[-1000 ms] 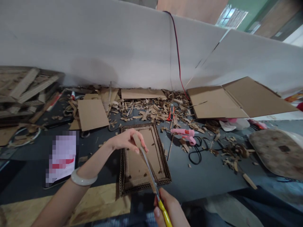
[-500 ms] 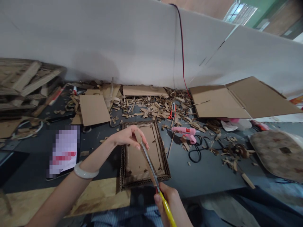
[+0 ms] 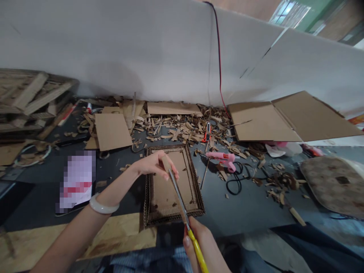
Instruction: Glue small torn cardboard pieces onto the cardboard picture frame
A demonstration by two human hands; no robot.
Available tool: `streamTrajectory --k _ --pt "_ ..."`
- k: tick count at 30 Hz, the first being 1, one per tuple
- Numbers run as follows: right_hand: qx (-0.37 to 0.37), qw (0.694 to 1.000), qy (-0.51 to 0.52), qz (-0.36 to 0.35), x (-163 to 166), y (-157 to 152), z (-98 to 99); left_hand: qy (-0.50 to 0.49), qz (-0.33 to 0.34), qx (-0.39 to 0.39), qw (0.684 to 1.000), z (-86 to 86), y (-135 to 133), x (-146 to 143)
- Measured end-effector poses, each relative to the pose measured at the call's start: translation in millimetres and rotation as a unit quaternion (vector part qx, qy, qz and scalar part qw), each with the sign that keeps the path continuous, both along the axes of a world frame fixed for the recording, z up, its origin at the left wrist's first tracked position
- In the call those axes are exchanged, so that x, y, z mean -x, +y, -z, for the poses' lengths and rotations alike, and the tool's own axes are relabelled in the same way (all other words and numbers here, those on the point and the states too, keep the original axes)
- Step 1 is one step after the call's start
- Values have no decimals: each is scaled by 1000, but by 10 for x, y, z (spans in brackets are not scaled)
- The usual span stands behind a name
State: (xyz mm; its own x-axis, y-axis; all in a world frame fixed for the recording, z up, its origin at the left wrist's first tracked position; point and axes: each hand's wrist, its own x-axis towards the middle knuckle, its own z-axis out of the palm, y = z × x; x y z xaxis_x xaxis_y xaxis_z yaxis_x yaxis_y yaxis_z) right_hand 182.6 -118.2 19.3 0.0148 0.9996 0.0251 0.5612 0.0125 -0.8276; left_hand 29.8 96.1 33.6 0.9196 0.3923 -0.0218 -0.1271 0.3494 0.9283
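My left hand (image 3: pixel 155 164) pinches the far end of a narrow cardboard strip (image 3: pixel 166 165) above a brown corrugated cardboard frame (image 3: pixel 172 186) lying on the dark table. My right hand (image 3: pixel 203 246), at the bottom edge, grips yellow-handled scissors (image 3: pixel 183 212). Their blades run along the strip up to my left fingers. A pale bangle (image 3: pixel 102 206) circles my left wrist.
A pink glue gun (image 3: pixel 223 157) with a black cord lies right of the frame. Cardboard scraps (image 3: pixel 182 131) litter the back, beside a flat cardboard sheet (image 3: pixel 112 131) and an opened box (image 3: pixel 287 119). A phone (image 3: pixel 76 181) lies left. A white wall (image 3: pixel 142 53) stands behind.
My left hand with the strip has shifted slightly toward the frame's top, and the scissors have moved with it. The view has tilted a little.
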Motion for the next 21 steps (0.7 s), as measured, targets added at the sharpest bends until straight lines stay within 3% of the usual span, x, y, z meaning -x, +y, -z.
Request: streamTrajectory --k 8,13,21 --pt "0 999 -9 -52 -48 77 -47 -4 32 -6 999 8 -50 -32" --pt "65 995 -19 -69 -48 140 -69 -27 -3 7 1000 -12 -24 -32" --pt "48 997 26 -50 -27 125 -80 -28 -33 -17 999 0 17 -15"
